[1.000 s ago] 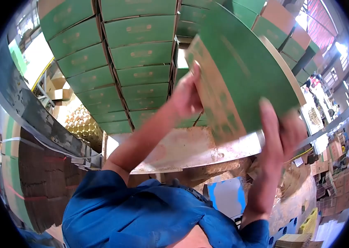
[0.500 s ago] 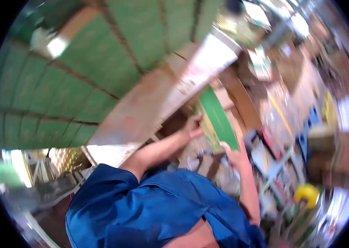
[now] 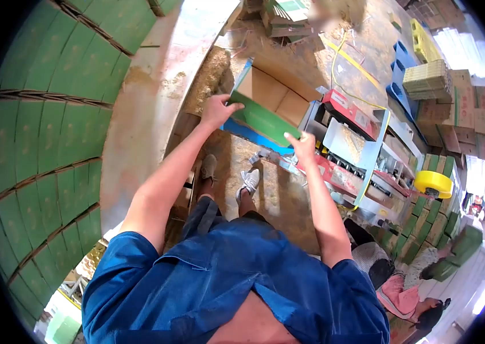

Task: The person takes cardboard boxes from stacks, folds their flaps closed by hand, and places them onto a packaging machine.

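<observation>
An open cardboard box (image 3: 266,121), green on its near side and brown inside, stands in front of me with its opening up. My left hand (image 3: 217,111) grips its near left corner, thumb on the green side. At the near right corner my right hand (image 3: 302,145) is closed on the edge. Blue material (image 3: 252,135) shows under and beside the box. Directly right of it is a red and grey machine (image 3: 348,117) with a yellow tape reel (image 3: 433,184).
Stacked green cartons (image 3: 47,132) fill the left, beside a pale worktop (image 3: 139,92). A co-worker in pink (image 3: 398,295) is at the lower right near more green cartons (image 3: 426,215). Brown cartons (image 3: 472,114) and egg trays (image 3: 427,79) stand at the upper right.
My view has turned right from the stacked cartons to the machine. The green box has gone from raised in both hands to lower down beside the machine, its opening now showing.
</observation>
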Action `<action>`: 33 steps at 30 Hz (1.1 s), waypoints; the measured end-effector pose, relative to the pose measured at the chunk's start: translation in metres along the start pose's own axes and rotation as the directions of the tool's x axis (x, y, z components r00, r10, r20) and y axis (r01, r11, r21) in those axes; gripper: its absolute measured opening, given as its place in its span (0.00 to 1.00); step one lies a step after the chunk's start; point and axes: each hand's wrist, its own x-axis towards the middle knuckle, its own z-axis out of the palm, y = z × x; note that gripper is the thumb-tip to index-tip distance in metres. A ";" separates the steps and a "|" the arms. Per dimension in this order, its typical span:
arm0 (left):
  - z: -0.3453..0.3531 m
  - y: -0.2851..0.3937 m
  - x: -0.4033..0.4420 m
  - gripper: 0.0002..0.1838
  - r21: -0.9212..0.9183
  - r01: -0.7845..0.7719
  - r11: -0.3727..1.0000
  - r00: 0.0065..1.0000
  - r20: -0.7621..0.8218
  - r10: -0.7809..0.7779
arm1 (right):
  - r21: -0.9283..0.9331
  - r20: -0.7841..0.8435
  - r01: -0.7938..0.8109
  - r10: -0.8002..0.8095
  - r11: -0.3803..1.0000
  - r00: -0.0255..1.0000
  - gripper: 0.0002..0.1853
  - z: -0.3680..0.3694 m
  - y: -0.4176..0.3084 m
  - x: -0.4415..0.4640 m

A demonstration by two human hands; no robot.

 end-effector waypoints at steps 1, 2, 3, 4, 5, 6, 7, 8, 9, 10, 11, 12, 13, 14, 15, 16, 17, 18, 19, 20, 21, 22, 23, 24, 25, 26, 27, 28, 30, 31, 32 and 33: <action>0.007 -0.004 0.008 0.24 0.132 0.010 0.991 0.998 -0.062 -0.001 | 0.143 -0.136 0.168 -0.148 0.975 0.979 0.19 0.003 0.017 0.017; 0.014 0.005 0.006 0.28 0.225 -0.012 0.974 0.986 -0.161 0.049 | -0.047 -0.252 0.199 -0.204 0.979 0.946 0.19 -0.001 0.004 0.022; 0.018 0.014 0.008 0.32 0.320 -0.027 0.947 0.960 -0.257 0.114 | -0.237 -0.351 0.207 -0.283 0.949 0.893 0.18 -0.008 -0.012 0.032; 0.020 0.011 0.015 0.32 0.321 -0.032 0.947 0.961 -0.252 0.117 | -0.325 -0.394 0.313 -0.428 0.893 0.813 0.20 -0.014 -0.040 0.043; 0.024 0.005 0.022 0.35 0.247 0.023 0.969 0.979 -0.203 0.028 | -0.415 -0.421 0.396 -0.559 0.819 0.714 0.22 -0.019 -0.069 0.055; 0.029 0.000 0.023 0.38 0.177 0.086 0.981 0.988 -0.143 -0.061 | -0.498 -0.383 0.446 -0.650 0.744 0.656 0.25 -0.021 -0.091 0.073; 0.026 0.006 0.023 0.39 0.258 0.041 0.965 0.991 -0.135 -0.006 | -0.574 -0.337 0.487 -0.732 0.658 0.591 0.28 -0.020 -0.109 0.094; 0.025 0.007 0.025 0.40 0.260 0.055 0.964 0.992 -0.120 -0.024 | -0.534 -0.236 0.444 -0.631 0.719 0.739 0.30 -0.014 -0.120 0.117; 0.025 0.007 0.027 0.42 0.265 0.067 0.962 0.994 -0.104 -0.040 | -0.496 -0.125 0.388 -0.506 0.777 0.853 0.33 -0.005 -0.128 0.128; 0.024 0.013 0.027 0.47 0.302 0.102 0.948 0.992 -0.104 -0.074 | -0.618 -0.034 0.281 -0.383 0.734 0.923 0.36 0.009 -0.144 0.120; 0.024 0.013 0.028 0.49 0.296 0.117 0.948 0.991 -0.091 -0.094 | -0.728 0.031 0.181 -0.233 0.662 0.972 0.40 0.023 -0.155 0.111; 0.024 0.016 0.027 0.49 0.336 0.096 0.937 0.993 -0.091 -0.069 | -0.723 0.095 0.190 -0.176 0.664 0.980 0.45 0.038 -0.149 0.098; 0.025 0.019 0.025 0.48 0.371 0.079 0.925 0.995 -0.091 -0.048 | -0.718 0.164 0.199 -0.116 0.667 0.980 0.50 0.052 -0.135 0.080; 0.027 0.014 0.026 0.47 0.402 0.018 0.915 0.997 -0.072 0.012 | -0.787 0.125 0.272 -0.290 0.553 0.949 0.52 0.069 -0.102 0.062; 0.028 0.008 0.027 0.45 0.432 -0.044 0.901 0.996 -0.050 0.073 | -0.850 0.103 0.316 -0.455 0.421 0.884 0.56 0.081 -0.069 0.048; 0.028 0.009 0.026 0.42 0.447 -0.080 0.891 0.995 -0.017 0.098 | -0.852 0.079 0.293 -0.447 0.434 0.891 0.56 0.079 -0.059 0.040; 0.031 0.012 0.031 0.42 0.450 -0.095 0.888 0.994 -0.013 0.113 | -0.846 0.105 0.321 -0.459 0.425 0.882 0.55 0.075 -0.053 0.040; 0.032 0.012 0.034 0.41 0.463 -0.115 0.879 0.993 0.017 0.120 | -0.836 0.134 0.354 -0.470 0.419 0.873 0.54 0.072 -0.047 0.041; 0.035 0.015 0.028 0.40 0.480 -0.135 0.867 0.991 0.068 0.117 | -0.831 0.118 0.340 -0.458 0.441 0.881 0.54 0.070 -0.039 0.039; 0.040 0.021 0.029 0.39 0.475 -0.115 0.872 0.991 0.118 0.067 | -0.841 0.100 0.334 -0.484 0.426 0.869 0.52 0.064 -0.032 0.039; 0.050 0.030 0.034 0.39 0.477 -0.130 0.870 0.989 0.123 0.080 | -0.856 0.087 0.334 -0.527 0.394 0.845 0.50 0.054 -0.029 0.046; 0.063 0.041 0.033 0.39 0.497 -0.136 0.857 0.988 0.136 0.078 | -0.813 0.076 0.332 -0.479 0.478 0.875 0.48 0.040 -0.032 0.041; 0.076 0.047 0.030 0.39 0.518 -0.142 0.843 0.985 0.156 0.070 | -0.812 0.064 0.322 -0.474 0.487 0.878 0.48 0.029 -0.026 0.034; 0.096 0.045 0.033 0.38 0.463 -0.213 0.860 0.973 0.178 0.145 | -0.810 0.002 0.261 -0.443 0.525 0.897 0.47 0.017 -0.021 0.028; 0.112 0.062 0.028 0.37 0.413 -0.229 0.881 0.968 0.193 0.161 | -0.805 -0.057 0.201 -0.410 0.558 0.910 0.46 0.005 -0.014 0.022; 0.134 0.071 0.023 0.36 0.420 -0.268 0.867 0.959 0.200 0.199 | -0.837 -0.132 0.142 -0.445 0.529 0.886 0.44 0.001 0.008 0.022; 0.154 0.078 0.018 0.36 0.425 -0.303 0.853 0.950 0.205 0.235 | -0.741 -0.178 0.132 -0.382 0.659 0.907 0.43 -0.010 0.007 0.004; 0.168 0.090 0.013 0.36 0.424 -0.281 0.861 0.954 0.223 0.202 | -0.632 -0.185 0.170 -0.361 0.756 0.914 0.41 -0.017 0.006 -0.016; 0.186 0.100 0.006 0.37 0.392 -0.297 0.871 0.947 0.237 0.217 | -0.548 -0.195 0.204 -0.361 0.811 0.912 0.34 -0.019 0.003 -0.060; 0.197 0.101 0.006 0.36 0.390 -0.323 0.862 0.940 0.242 0.242 | -0.583 -0.206 0.202 -0.384 0.787 0.900 0.30 -0.014 0.000 -0.083; 0.204 0.107 0.003 0.35 0.363 -0.349 0.864 0.928 0.261 0.265 | -0.499 -0.223 0.236 -0.387 0.834 0.895 0.27 -0.003 0.009 -0.101; 0.214 0.108 0.001 0.34 0.331 -0.325 0.886 0.931 0.278 0.238 | -0.412 -0.230 0.279 -0.395 0.867 0.889 0.25 0.011 0.016 -0.117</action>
